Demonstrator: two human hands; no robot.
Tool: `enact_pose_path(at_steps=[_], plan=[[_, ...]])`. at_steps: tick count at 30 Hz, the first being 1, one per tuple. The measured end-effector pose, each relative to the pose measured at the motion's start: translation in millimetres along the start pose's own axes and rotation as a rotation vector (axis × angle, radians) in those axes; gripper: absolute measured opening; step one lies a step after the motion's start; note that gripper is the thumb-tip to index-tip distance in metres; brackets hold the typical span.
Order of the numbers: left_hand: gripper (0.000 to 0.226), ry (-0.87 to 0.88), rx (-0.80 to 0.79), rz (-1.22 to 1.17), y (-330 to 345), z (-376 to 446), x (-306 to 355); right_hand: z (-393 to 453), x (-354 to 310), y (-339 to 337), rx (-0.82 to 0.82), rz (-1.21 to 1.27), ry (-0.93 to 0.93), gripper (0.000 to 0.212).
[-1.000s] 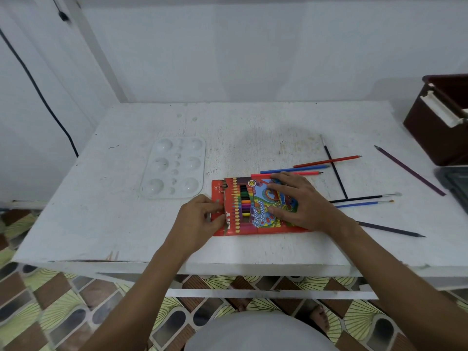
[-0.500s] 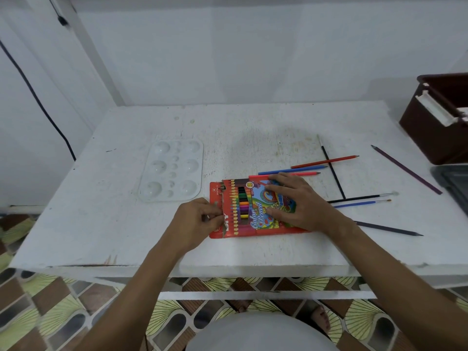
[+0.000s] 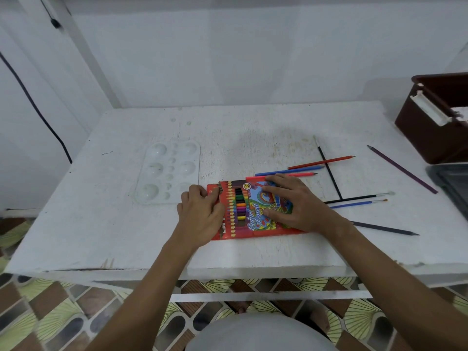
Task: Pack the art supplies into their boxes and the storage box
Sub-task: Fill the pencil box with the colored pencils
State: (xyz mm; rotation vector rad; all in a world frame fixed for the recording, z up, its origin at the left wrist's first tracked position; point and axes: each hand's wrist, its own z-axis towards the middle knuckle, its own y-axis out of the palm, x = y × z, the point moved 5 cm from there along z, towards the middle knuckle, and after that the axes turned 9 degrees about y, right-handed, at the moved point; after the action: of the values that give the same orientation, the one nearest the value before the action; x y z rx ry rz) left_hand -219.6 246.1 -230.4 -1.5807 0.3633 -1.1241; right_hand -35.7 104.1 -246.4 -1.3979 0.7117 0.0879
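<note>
A red colour pencil box [image 3: 249, 219] lies flat on the white table [image 3: 101, 236], its window showing several pencils. My right hand [image 3: 291, 202] presses flat on the box's right half, fingers spread. My left hand [image 3: 202, 214] is at the box's left end, its fingertips curled onto the flap. Loose pencils lie behind and right of the box: a red one [image 3: 321, 162], a blue one [image 3: 290, 171], a pink-red one [image 3: 304, 174], a purple one [image 3: 402, 169] and a dark one [image 3: 385, 228]. Brushes [image 3: 357, 198] lie to the right.
A white paint palette [image 3: 168, 173] sits left of the box. A dark brown storage box [image 3: 438, 117] stands at the far right, with a grey lid [image 3: 453, 183] in front of it. A black brush [image 3: 329, 171] lies crosswise. The table's front edge is near my arms.
My left hand's fingers have shifted slightly further onto the box's left flap. My right hand stays pressed on the box. The loose pencils have not moved.
</note>
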Motion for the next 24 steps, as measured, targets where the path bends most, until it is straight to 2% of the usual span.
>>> enact_pose_path(at_steps=[5, 11, 19, 24], plan=[[0.048, -0.023, 0.029, -0.036, -6, -10, -6, 0, 0, 0, 0.012, -0.001, -0.016, 0.082], [0.057, -0.003, -0.042, 0.013, 2, -19, -4, 1, 0, 0, 0.012, -0.008, -0.02, 0.084], [0.061, -0.06, 0.014, -0.068, -5, -34, -4, 0, -1, 0, -0.003, -0.009, -0.008, 0.084], [0.059, -0.04, -0.041, -0.062, 1, -40, -2, 0, -1, 0, -0.009, -0.015, -0.007, 0.084]])
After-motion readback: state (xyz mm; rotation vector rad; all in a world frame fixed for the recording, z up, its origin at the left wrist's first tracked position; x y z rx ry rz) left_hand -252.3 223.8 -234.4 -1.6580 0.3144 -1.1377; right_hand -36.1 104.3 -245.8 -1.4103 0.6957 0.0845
